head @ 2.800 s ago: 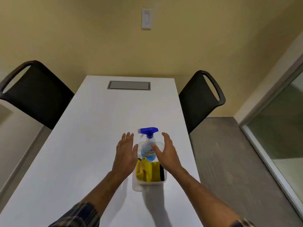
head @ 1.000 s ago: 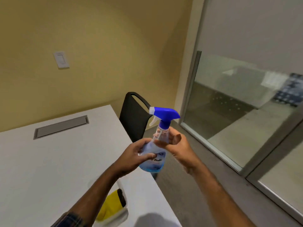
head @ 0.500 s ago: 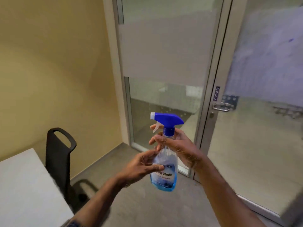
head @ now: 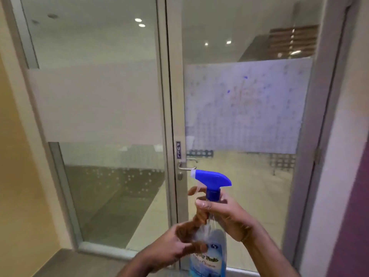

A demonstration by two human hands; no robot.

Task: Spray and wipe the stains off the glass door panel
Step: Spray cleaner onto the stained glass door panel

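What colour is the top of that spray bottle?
Blue trigger head with a white nozzle tip, on the spray bottle; seen in the head view.

Lighting: even, moderately bright indoor light; recessed ceiling lamps [head: 139, 22] shine through the glass at 12 o'clock. Glare: soft, hazy reflections across the glass door panel [head: 245, 104]. Blur: my left hand [head: 179, 248] smeared by motion at 6 o'clock; overall focus soft. Distortion: frame lines bow outward at 3 and 9 o'clock.
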